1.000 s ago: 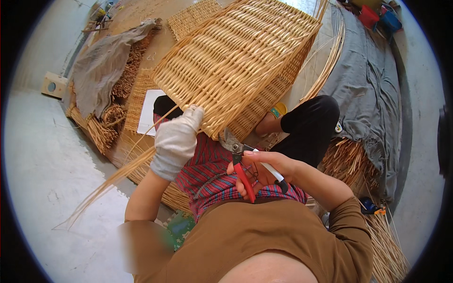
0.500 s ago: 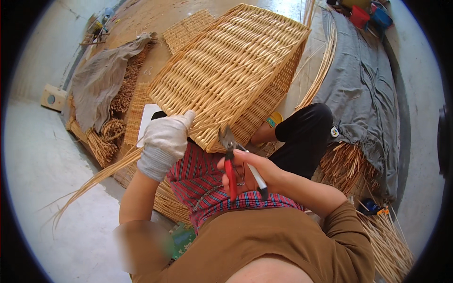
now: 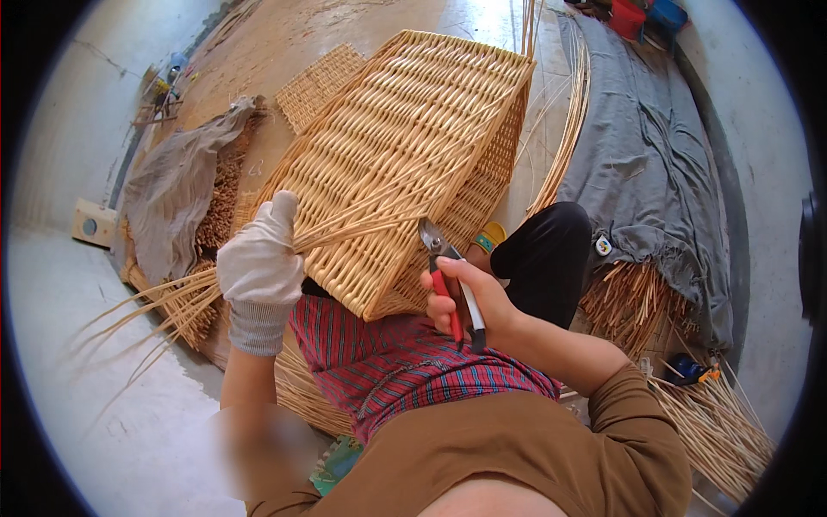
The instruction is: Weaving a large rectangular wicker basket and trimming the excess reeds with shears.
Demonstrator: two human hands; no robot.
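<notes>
A large woven wicker basket (image 3: 388,155) rests tilted against my lap, its broad side facing up. My left hand (image 3: 263,258), in a white knit glove, is closed around a bundle of long wicker rods (image 3: 345,231) that lie across the basket's near side. Their loose ends fan out to the left past the glove. My bare right hand (image 3: 482,302) grips a pair of pruning shears (image 3: 450,280) with one red and one white handle. The shears' blades are at the rods by the basket's right edge; whether they touch cannot be made out.
Piled rods under a grey cloth (image 3: 185,189) lie at the left, and more under a blue-grey cloth (image 3: 646,164) at the right. A flat woven panel (image 3: 319,86) lies beyond the basket. Loose rods (image 3: 715,431) spread at the lower right. Red and blue containers (image 3: 627,19) stand far right.
My left hand has moved left and gathered the rods into a bundle. The shears have moved slightly right, up to the rods. The basket sits lower in view.
</notes>
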